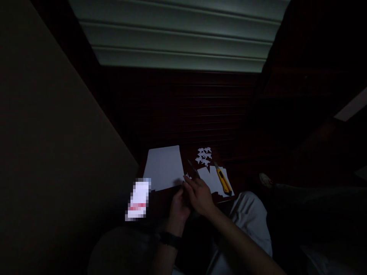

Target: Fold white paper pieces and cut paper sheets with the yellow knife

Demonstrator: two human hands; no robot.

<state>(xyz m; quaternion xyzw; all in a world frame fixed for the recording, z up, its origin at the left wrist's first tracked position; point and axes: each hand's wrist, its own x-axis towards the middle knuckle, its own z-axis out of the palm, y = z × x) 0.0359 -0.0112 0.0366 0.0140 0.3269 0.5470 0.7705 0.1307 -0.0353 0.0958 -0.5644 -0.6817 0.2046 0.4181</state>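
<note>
The scene is very dark. My right hand (200,196) is closed around scissors (194,169) whose blades point up and away. My left hand (179,206), with a dark watch on its wrist, sits just under it, fingers curled on a small white paper scrap (187,177) at the blades. A white paper sheet (164,167) lies just beyond my hands. To its right is a pile of small cut paper shapes (204,156). A yellow utility knife (223,180) rests on another cut sheet (213,179).
A dark wooden surface (186,126) carries the papers. A pale wall (51,152) runs along the left. A lit, blurred rectangle (138,199) lies at the left of the sheet. My light trouser leg (250,217) shows at the lower right, a shoe (266,179) beyond it.
</note>
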